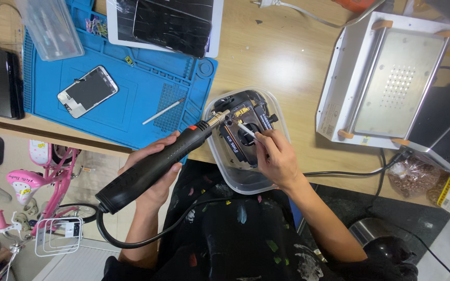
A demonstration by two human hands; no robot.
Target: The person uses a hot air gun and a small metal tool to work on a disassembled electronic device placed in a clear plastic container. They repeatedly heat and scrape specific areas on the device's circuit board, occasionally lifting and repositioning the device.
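Both hands over the tub (220, 156): left hand (154, 171) gripping heat gun (157, 164), right hand (279, 158) pinching tweezers (246, 128).

The long plastic hot-air gun (154, 166) is matte black, with a small orange ring and a silvery metal nozzle at its tip. The thin stick-shaped tool (246, 129) is white. The rounded plastic tub (246, 179) is clear, and the boxy device (243, 127) inside it is black with a gold-coloured patch and white lettering. The rubber work mat (131, 112) is bright blue; the flat smartphone (87, 91) on it has a white frame around a dark screen. The wooden tabletop (282, 62) is pale tan. The flat metal heating machine (386, 78) is white and silver-grey, its plate patterned with a grid of small holes. The small child's bicycle (32, 182) is pink and white.
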